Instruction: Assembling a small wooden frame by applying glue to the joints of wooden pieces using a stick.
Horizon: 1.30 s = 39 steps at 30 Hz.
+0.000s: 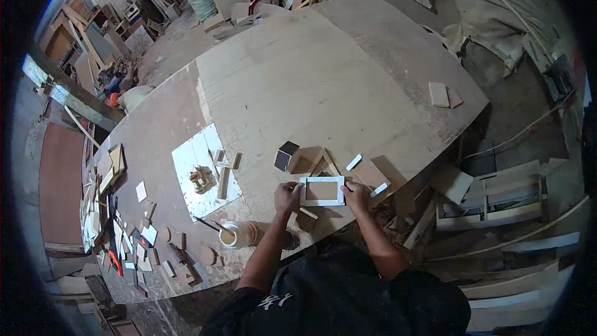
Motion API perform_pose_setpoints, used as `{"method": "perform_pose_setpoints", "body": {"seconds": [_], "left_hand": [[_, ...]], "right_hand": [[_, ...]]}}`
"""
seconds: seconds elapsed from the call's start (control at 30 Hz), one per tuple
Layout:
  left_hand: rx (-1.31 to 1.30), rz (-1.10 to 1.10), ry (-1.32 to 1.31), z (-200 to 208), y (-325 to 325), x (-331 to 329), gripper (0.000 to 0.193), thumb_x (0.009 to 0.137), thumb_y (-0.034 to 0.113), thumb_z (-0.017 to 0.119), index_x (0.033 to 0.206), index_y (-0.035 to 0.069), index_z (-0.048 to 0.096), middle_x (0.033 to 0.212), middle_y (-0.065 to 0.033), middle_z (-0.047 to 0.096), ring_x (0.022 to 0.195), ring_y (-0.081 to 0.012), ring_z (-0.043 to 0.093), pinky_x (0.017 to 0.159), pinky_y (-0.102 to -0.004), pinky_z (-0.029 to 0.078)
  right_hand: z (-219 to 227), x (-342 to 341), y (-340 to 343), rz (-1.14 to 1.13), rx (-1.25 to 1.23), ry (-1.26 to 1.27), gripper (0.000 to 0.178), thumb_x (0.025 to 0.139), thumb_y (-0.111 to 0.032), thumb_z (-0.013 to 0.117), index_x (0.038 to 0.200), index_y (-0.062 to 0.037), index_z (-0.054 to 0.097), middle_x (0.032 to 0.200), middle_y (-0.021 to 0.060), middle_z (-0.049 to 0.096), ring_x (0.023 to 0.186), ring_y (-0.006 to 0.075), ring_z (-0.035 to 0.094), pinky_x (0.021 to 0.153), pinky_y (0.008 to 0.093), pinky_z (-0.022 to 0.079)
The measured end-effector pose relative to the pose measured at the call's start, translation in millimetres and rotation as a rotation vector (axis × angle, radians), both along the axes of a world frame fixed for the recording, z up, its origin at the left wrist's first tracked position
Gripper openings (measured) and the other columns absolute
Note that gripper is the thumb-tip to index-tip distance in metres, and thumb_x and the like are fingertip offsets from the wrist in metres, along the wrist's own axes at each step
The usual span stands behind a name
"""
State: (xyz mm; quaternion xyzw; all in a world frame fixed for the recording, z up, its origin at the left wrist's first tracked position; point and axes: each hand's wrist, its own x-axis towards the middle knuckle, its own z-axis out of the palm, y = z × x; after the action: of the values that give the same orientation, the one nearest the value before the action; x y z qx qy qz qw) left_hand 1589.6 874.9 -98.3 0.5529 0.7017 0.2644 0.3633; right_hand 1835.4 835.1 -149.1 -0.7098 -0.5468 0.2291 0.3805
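Between my two hands is a small white rectangular frame [322,203], held level over the near edge of the worktable. My left hand [287,198] grips its left side, and my right hand [356,198] grips its right side. Just beyond the frame lie a dark-faced block [286,156] and a triangular wooden piece [324,160]. A brown board [370,174] rests to the right, with a short white strip [354,162] by its far end and another white strip [379,190] at its near end. A small wooden piece [306,217] sits partly under the frame.
A glue-smeared tub [231,236] with sticks stands left of my left arm. Farther left are a white sheet [186,149] bearing wood pieces, many scraps and red-handled pliers [115,262]. Two small blocks [439,94] lie at the far right of the worktable [280,81].
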Motion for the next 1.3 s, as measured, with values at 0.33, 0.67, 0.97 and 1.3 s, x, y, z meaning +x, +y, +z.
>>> {"method": "perform_pose_setpoints", "body": {"seconds": [0.33,0.67,0.97,1.3], "left_hand": [[0.081,-0.005,0.082,9,-6,2,0.034,0.078,0.039,0.065,0.086,0.006,0.070,0.083,-0.0167,0.065,0.075,-0.0303,0.064,0.069,-0.0378,0.050],[0.043,-0.006,0.045,10,-1,-1,0.035,0.077,0.040,0.066,0.087,0.007,0.071,0.080,-0.0151,0.066,0.073,-0.0281,0.066,0.067,-0.0364,0.051],[-0.188,0.014,-0.100,19,10,-5,0.032,0.075,0.037,0.070,0.085,0.006,0.072,0.071,-0.0109,0.068,0.065,-0.0199,0.066,0.061,-0.0320,0.051],[-0.096,-0.061,-0.022,-8,13,-9,0.041,0.072,0.038,0.070,0.084,-0.001,0.068,0.078,-0.0165,0.067,0.074,-0.0265,0.066,0.067,-0.0361,0.051]], "right_hand": [[6,-7,0,-0.054,0.094,0.055,0.029,0.078,-0.021,0.065,0.069,0.0043,0.053,0.062,0.0173,0.055,0.057,0.0249,0.055,0.057,0.0381,0.040],[19,-6,-3,-0.078,-0.069,0.146,0.023,0.075,-0.016,0.067,0.070,0.0044,0.060,0.059,0.0111,0.058,0.052,0.0155,0.052,0.052,0.0329,0.040],[25,-2,5,-0.107,-0.284,0.097,0.036,0.069,-0.023,0.074,0.091,0.0051,0.067,0.079,0.0179,0.068,0.072,0.0231,0.066,0.068,0.0318,0.050],[33,-6,2,-0.095,-0.219,0.265,0.030,0.072,-0.021,0.072,0.088,0.0037,0.068,0.074,0.0159,0.067,0.065,0.0211,0.065,0.062,0.0338,0.048]]}}
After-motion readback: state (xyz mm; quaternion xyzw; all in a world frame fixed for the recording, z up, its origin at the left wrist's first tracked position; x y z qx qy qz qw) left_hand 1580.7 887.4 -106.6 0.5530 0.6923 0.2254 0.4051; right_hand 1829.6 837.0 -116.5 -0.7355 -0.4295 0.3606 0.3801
